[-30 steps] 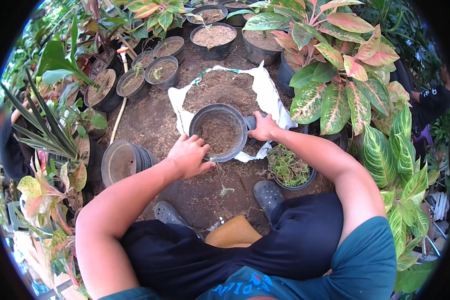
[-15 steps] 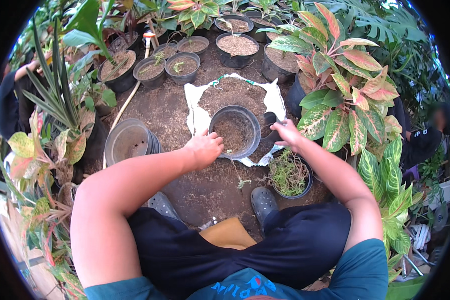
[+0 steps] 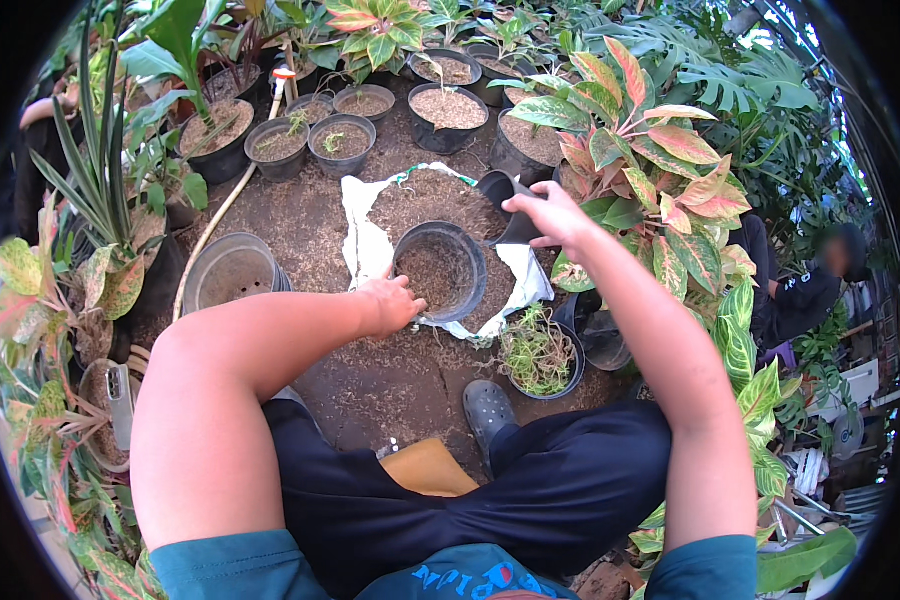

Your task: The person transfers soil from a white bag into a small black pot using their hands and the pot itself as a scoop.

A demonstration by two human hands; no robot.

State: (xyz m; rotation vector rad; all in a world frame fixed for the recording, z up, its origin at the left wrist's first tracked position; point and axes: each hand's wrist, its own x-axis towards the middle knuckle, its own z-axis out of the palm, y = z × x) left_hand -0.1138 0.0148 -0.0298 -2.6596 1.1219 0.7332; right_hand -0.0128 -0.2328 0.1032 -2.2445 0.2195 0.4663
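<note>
A round black plant pot point(image 3: 475, 265) with some brown soil mix inside stands on an opened white sack point(image 3: 368, 240) that bears more of the same mix. My left hand point(image 3: 392, 304) is closed at the pot's near left rim, its fingertips over the edge. Beyond the pot's right side, my right hand point(image 3: 553, 215) grips a curved black plastic scoop point(image 3: 515, 228), held above the sack's far right part. What the scoop contains is hidden. Near my right forearm stands a pot of tangled green succulent cuttings point(image 3: 538, 355).
Stacked empty pots point(image 3: 232, 270) stand left of the sack. Several soil-filled pots point(image 3: 342, 145) line the far side. A large pink-green leafy plant point(image 3: 675, 190) crowds the right. A phone point(image 3: 120, 405) is among the left plants. Another person point(image 3: 820, 290) is at far right.
My right hand has raised the scoop and moved it away from the pot toward the sack's far right. The thin sprig below my left hand no longer shows. The view has shifted right.
</note>
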